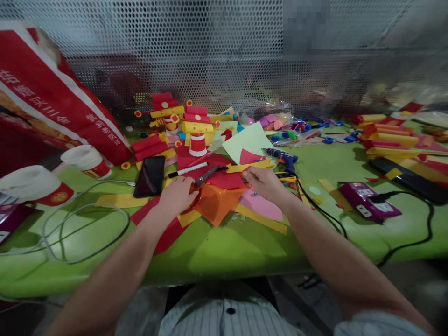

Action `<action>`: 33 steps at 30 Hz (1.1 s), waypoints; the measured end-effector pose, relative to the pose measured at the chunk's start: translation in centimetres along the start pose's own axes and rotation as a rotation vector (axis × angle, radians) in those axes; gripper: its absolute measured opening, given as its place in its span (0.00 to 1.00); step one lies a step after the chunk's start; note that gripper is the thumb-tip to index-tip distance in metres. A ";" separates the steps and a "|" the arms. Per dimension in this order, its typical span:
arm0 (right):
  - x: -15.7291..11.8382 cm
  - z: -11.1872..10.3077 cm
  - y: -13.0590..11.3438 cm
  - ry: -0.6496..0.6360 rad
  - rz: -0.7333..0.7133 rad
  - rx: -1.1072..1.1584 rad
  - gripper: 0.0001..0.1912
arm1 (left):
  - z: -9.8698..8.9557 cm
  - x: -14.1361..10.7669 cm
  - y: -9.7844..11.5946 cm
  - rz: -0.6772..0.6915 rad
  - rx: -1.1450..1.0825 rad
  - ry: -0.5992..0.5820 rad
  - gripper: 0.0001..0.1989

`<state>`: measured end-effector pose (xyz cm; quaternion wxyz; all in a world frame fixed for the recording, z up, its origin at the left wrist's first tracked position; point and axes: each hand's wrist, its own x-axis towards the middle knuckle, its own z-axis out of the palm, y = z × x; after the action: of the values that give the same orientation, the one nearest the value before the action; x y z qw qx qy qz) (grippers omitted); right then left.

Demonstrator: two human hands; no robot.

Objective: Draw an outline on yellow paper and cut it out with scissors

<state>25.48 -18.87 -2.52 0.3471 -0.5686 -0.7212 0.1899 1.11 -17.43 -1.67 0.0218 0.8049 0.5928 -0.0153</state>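
Near the table's front edge, my left hand point(178, 193) grips the scissors point(200, 184); my right hand point(264, 183) pinches red paper point(224, 179), ready for cutting.

Bare green table point(224, 252) lay open along the near edge, between the white cable point(87, 233) loops at the left and the black cord point(413, 242) at the right. Paper figures point(182, 121), a phone point(150, 176) and a glue gun point(283, 158) crowded the far edge.

left hand point(178, 193) palm down, right hand point(264, 183) pinching
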 end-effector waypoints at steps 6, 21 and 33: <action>0.0 -0.2 0.7 -0.037 0.016 -0.005 0.08 | 1.2 0.4 -0.6 0.008 -0.012 0.026 0.25; 0.6 0.2 1.3 0.082 0.126 -0.156 0.11 | 1.5 0.0 -0.7 0.051 -0.027 0.054 0.18; 0.2 1.0 0.6 0.070 0.099 -0.026 0.11 | 1.8 0.1 -0.6 0.090 -0.063 0.004 0.16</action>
<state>25.16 -18.37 -3.48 0.3547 -0.6145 -0.6820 0.1776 0.59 -17.21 -3.47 0.0469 0.8296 0.5564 0.0061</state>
